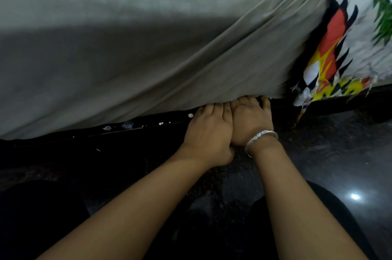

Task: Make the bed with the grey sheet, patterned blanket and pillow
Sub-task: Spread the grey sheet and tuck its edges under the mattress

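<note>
The grey sheet (pixel 127 47) covers the bed, its hem hanging loose along the dark bed frame (pixel 63 143) at left and drawn into diagonal folds toward the 2 hands. The left hand (pixel 209 132) and right hand (pixel 250 122) touch side by side at the hem, fingertips hidden under the cloth, so I cannot tell whether they pinch it or push it flat. Tucking only here likely leaves the left stretch slack and locks in those folds. The patterned blanket (pixel 350 37) overhangs just right; it may get trapped under the tuck.
</note>
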`<action>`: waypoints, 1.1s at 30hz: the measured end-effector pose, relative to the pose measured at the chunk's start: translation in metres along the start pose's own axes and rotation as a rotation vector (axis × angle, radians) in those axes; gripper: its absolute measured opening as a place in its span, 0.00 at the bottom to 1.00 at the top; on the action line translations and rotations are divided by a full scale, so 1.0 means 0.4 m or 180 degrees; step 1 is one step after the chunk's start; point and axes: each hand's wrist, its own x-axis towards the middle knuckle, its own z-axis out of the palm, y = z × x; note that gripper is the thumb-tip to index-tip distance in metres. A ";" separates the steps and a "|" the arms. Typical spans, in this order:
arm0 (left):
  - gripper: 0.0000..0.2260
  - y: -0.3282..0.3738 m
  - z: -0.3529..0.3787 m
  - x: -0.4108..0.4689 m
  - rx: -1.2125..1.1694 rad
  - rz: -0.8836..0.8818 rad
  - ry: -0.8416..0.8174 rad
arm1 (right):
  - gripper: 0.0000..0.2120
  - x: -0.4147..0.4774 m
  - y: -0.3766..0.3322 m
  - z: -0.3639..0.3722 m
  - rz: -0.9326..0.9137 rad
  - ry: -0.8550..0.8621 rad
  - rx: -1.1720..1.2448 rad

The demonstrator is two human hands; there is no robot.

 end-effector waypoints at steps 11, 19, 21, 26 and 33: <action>0.39 -0.008 0.005 0.031 -0.0099 0.0000 -0.0170 | 0.13 -0.017 0.012 -0.025 0.0234 0.1360 0.1461; 0.09 0.000 -0.063 -0.052 0.0197 -0.0392 0.1499 | 0.23 -0.007 -0.014 -0.020 0.0804 0.1828 0.1459; 0.14 -0.028 -0.071 -0.028 0.0463 -0.0709 0.1599 | 0.19 0.000 -0.034 -0.024 0.0999 0.1651 0.1420; 0.11 -0.039 -0.071 0.039 0.0759 -0.0659 0.1394 | 0.12 0.022 -0.071 -0.031 0.1305 0.1513 0.1642; 0.07 -0.026 -0.030 0.058 0.0641 -0.0195 0.1413 | 0.14 0.010 -0.042 -0.056 0.1404 0.0919 0.1326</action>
